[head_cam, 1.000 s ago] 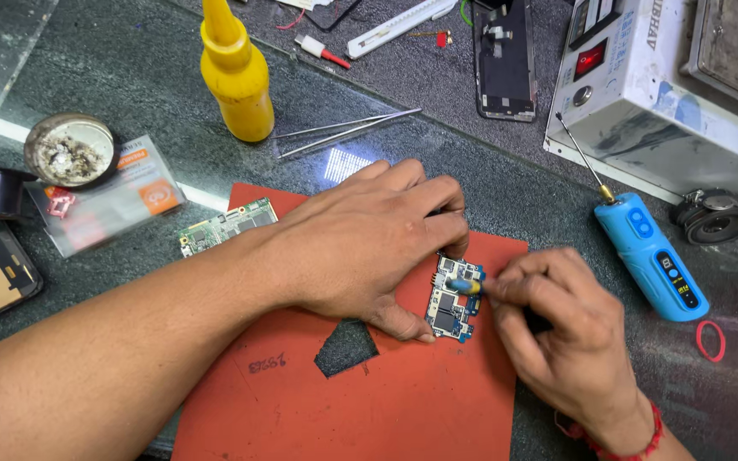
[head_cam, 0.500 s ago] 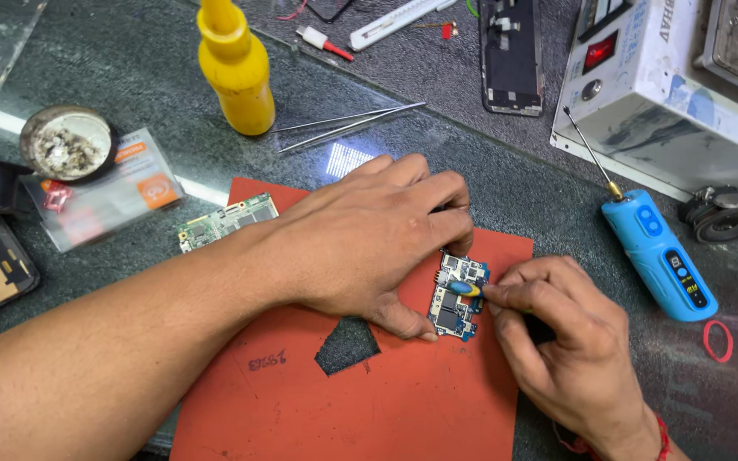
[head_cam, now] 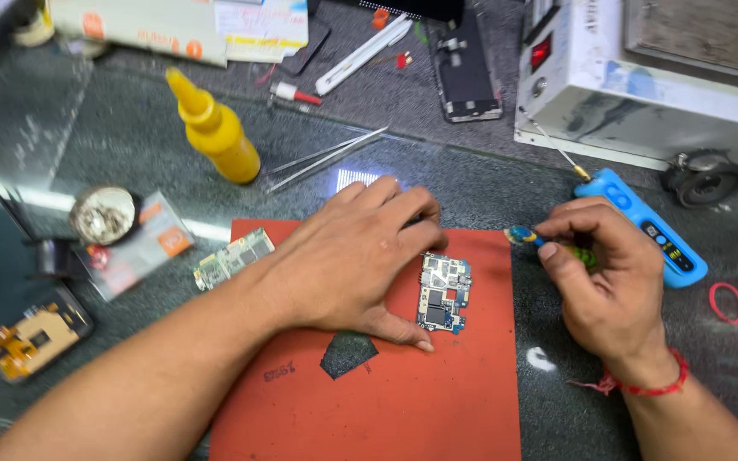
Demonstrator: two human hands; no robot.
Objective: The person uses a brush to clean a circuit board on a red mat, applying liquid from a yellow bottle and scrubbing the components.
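A small blue circuit board (head_cam: pixel 443 293) lies on a red work mat (head_cam: pixel 420 401). My left hand (head_cam: pixel 352 256) rests flat on the mat, its thumb and fingers pressing against the board's left and top edges. My right hand (head_cam: pixel 604 277) is off the mat's right edge, closed around a small green-handled tool (head_cam: pixel 548 245) whose tip points left, away from the board.
A second green circuit board (head_cam: pixel 232 258) lies at the mat's left corner. Tweezers (head_cam: pixel 326 158) and a yellow squeeze bottle (head_cam: pixel 215 130) sit behind. A blue electric screwdriver (head_cam: pixel 642 224), a red rubber band (head_cam: pixel 727 302), a white machine (head_cam: pixel 651 77), a phone frame (head_cam: pixel 467 72) and an opened phone (head_cam: pixel 32 337) surround the mat.
My right hand has lifted the tool off the board and moved right, past the mat's edge. The left hand stays on the board. The camera view has shifted.
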